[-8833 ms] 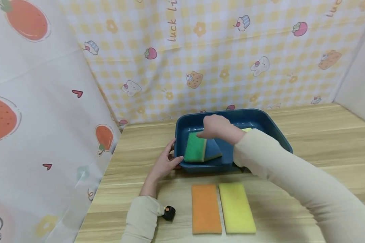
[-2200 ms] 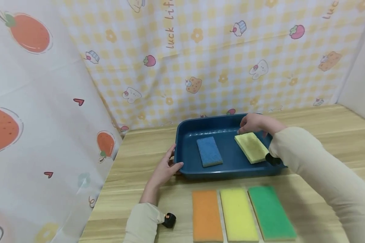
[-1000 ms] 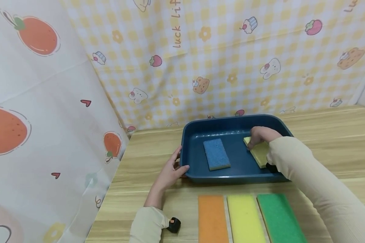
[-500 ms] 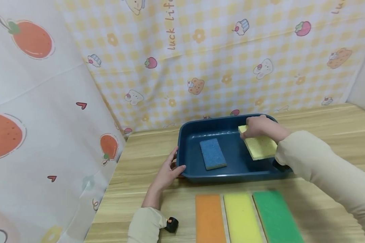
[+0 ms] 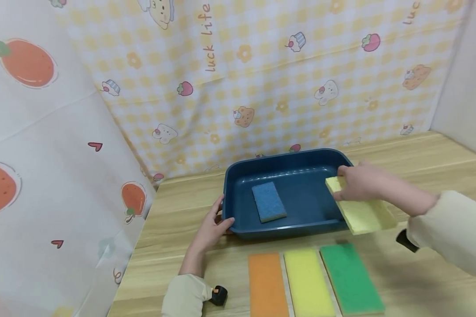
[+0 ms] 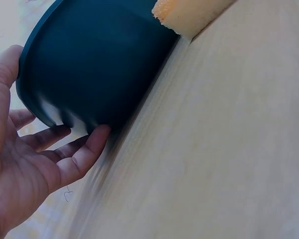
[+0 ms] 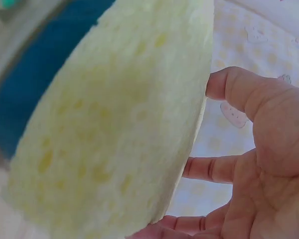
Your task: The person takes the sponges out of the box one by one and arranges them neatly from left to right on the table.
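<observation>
My right hand [image 5: 365,181] holds a pale yellow sponge [image 5: 362,215] by its edges, thumb on one side and fingers on the other. This sponge hangs tilted over the front right corner of a deep dark blue tray [image 5: 301,196]. In the right wrist view the sponge [image 7: 114,124] shows its porous face. A blue sponge [image 5: 269,201] lies flat in the left half of the tray. At the tray's left front corner, my left hand [image 5: 208,229] grips the rim. The left wrist view shows its fingers curled against the tray's outer wall [image 6: 99,59].
In front of the tray, an orange sponge [image 5: 267,284], a bright yellow sponge [image 5: 309,281] and a green sponge [image 5: 352,279] lie side by side on the wooden table [image 5: 174,211]. A checked cloth [image 5: 222,101] hangs behind the tray.
The green sponge went from the tray to the row's right end. My right hand then took the pale yellow sponge, lifted it and brought it right and forward. The left hand stayed.
</observation>
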Available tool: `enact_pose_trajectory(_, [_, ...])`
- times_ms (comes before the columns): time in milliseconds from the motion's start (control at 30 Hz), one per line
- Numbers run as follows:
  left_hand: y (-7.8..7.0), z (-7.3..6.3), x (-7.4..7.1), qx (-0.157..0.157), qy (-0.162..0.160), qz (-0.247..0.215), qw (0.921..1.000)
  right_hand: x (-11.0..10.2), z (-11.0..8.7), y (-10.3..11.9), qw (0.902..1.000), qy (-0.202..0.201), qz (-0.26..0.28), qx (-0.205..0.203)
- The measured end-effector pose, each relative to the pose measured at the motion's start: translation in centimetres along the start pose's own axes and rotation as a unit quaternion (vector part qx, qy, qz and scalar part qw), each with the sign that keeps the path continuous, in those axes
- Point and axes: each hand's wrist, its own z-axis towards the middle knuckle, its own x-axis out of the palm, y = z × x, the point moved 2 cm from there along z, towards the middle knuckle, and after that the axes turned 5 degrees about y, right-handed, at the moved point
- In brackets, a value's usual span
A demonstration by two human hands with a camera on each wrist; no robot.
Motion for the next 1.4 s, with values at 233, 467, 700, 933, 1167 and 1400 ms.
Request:
enact_pose_trajectory(233, [2.3, 0.6, -0.7, 0.003, -0.008, 0.002, 1.0000, 2.5, -3.0, -0.9, 0.9998, -0.018, 0.003, -0.002])
enact_pose_trajectory(467, [2.4, 0.6, -0.7, 0.011, -0.010, 0.008, 0.9999, 5.6, -6.0, -2.1, 0.9989, -0.037, 0.031, -0.003])
enact_pose_trajectory(700, [2.2, 0.6, -0.7, 0.014, -0.010, 0.003, 0.9999, 8.7, -7.1, -2.7, 0.9963, -0.031, 0.080, 0.006])
enact_pose_trajectory(933, [2.5, 0.8, -0.8, 0.012, -0.009, 0.012, 0.9998, 11.4, -6.3, -3.4, 0.9960, -0.013, 0.087, 0.018])
enact_pose_trajectory(1167, [2.4, 0.9, -0.7, 0.014, -0.006, 0.012, 0.9998, 12.7, -5.5, -3.9, 0.9962, 0.003, 0.085, 0.020])
enact_pose_trajectory(1400, [2.2, 0.8, -0.6, 0.010, -0.010, 0.011, 0.9998, 13.0, -5.4, -3.7, 0.9957, 0.010, 0.086, 0.032])
